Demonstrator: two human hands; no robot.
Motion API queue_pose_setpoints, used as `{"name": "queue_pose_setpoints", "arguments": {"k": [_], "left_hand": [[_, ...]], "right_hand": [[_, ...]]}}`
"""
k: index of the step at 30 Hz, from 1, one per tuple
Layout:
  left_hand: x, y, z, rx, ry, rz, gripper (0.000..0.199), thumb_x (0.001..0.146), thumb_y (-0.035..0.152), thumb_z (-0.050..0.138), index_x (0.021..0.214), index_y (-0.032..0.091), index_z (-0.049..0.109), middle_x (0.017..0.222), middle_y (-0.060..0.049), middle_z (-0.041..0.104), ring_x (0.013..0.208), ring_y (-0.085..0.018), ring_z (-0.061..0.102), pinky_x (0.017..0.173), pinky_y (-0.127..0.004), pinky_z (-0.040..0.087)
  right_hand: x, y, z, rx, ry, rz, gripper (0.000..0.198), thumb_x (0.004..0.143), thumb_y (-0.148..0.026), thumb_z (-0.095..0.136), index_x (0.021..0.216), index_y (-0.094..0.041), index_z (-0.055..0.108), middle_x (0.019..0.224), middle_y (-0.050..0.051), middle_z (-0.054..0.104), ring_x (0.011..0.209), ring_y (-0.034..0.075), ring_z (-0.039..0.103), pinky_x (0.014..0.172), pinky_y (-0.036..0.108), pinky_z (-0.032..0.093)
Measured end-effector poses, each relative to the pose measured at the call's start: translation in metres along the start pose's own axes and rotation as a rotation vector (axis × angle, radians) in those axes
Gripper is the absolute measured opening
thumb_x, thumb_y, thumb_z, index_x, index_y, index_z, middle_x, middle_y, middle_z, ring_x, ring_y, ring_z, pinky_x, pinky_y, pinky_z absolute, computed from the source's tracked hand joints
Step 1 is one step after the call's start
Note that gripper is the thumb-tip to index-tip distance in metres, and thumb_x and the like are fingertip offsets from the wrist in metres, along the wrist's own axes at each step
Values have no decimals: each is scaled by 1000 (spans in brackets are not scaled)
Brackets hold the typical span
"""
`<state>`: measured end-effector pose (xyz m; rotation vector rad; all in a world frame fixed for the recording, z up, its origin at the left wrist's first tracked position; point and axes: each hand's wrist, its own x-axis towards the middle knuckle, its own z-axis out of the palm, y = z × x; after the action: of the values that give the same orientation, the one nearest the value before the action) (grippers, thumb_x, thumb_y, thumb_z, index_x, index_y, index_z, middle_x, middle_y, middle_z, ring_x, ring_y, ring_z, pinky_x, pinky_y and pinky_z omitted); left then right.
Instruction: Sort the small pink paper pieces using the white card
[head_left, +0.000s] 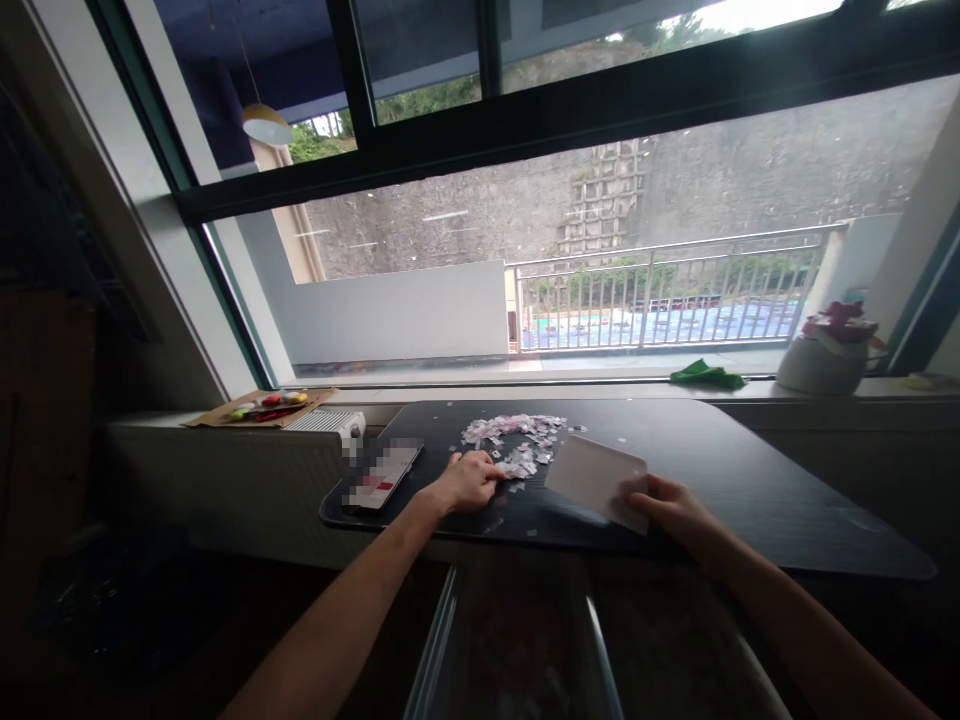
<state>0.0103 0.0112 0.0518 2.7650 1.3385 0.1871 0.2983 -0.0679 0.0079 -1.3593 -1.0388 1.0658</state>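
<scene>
A loose pile of small paper scraps [517, 430], pale with pinkish marks, lies on the dark table [712, 500]. My left hand [465, 482] rests palm down at the near left side of the pile, its fingers partly spread and touching the scraps. In my right hand [664, 505] is a thin white card [596, 478] with rounded corners, gripped at its right edge. The card is tilted, with its left edge close beside the scraps. My right fingertips are slightly blurred.
A phone [384, 478] lies at the table's left end. Beyond the table are a radiator [326, 425], cardboard with colourful items [270, 405], a green cloth [706, 375] and a white pot [825, 360] on the sill. Below the table's front edge stands a clear-sided bin [517, 640].
</scene>
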Motion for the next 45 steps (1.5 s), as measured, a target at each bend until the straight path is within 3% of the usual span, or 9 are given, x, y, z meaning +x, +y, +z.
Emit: {"name": "queue_pose_setpoints", "arguments": {"k": [3, 9, 14, 19, 23, 27, 31, 36, 45], "left_hand": [[-1, 4, 5, -78, 67, 55, 32, 79, 18, 46, 99, 30, 69, 107, -1, 64, 105, -19, 55, 99, -38, 38], [-9, 7, 14, -30, 122, 55, 34, 81, 18, 46, 106, 30, 66, 107, -5, 62, 107, -24, 53, 105, -58, 24], [-17, 7, 14, -76, 168, 134, 29, 80, 18, 49, 96, 30, 70, 106, -5, 61, 108, -23, 52, 107, -56, 22], [-21, -10, 16, -115, 307, 5, 31, 80, 13, 45, 95, 24, 69, 102, -5, 63, 102, -21, 54, 105, -50, 27], [-21, -22, 29, -148, 391, -119, 26, 79, 17, 47, 90, 24, 70, 97, -4, 65, 97, -21, 56, 99, -46, 33], [-21, -25, 42, -214, 473, -188, 22, 77, 18, 50, 84, 24, 70, 93, -3, 66, 95, -20, 56, 95, -43, 36], [-24, -20, 44, -201, 579, -196, 19, 76, 17, 50, 80, 23, 69, 87, -3, 66, 96, -20, 55, 100, -45, 31], [-31, -10, 39, -102, 591, -96, 18, 77, 19, 49, 78, 22, 66, 86, -2, 65, 98, -20, 54, 107, -50, 19], [-32, -8, 41, -29, 625, -72, 16, 78, 19, 49, 77, 21, 64, 84, -3, 64, 98, -21, 53, 108, -49, 19]], "right_hand": [[0, 2, 0, 7, 25, -12, 17, 56, -24, 74, 71, -19, 69, 72, 2, 73, 65, 18, 66, 64, 28, 53], [-1, 3, 0, -3, 11, -44, 18, 57, -26, 72, 73, -19, 69, 75, 3, 73, 71, 20, 68, 69, 31, 54], [0, 3, 1, -30, 48, -40, 20, 54, -28, 74, 71, -19, 68, 74, 4, 73, 68, 21, 68, 66, 32, 55], [5, 0, 18, -92, 69, -140, 22, 55, -31, 75, 72, -19, 68, 73, 3, 73, 66, 19, 67, 63, 29, 54], [10, -3, 29, -147, 29, -126, 23, 53, -29, 74, 72, -17, 68, 65, 1, 71, 60, 17, 65, 56, 26, 52], [2, -10, 27, -112, -43, -128, 22, 52, -29, 74, 69, -17, 67, 63, 1, 71, 56, 15, 64, 52, 24, 50], [-7, -16, 24, -104, -25, -150, 26, 53, -33, 75, 72, -17, 66, 65, 2, 71, 57, 16, 64, 53, 25, 52], [-3, -9, 25, -134, -46, -137, 32, 52, -38, 78, 72, -17, 67, 68, 4, 71, 62, 19, 66, 58, 29, 53], [-15, -6, 11, -195, -126, -85, 30, 54, -38, 75, 73, -17, 69, 72, 5, 72, 65, 19, 64, 62, 30, 51]]}}
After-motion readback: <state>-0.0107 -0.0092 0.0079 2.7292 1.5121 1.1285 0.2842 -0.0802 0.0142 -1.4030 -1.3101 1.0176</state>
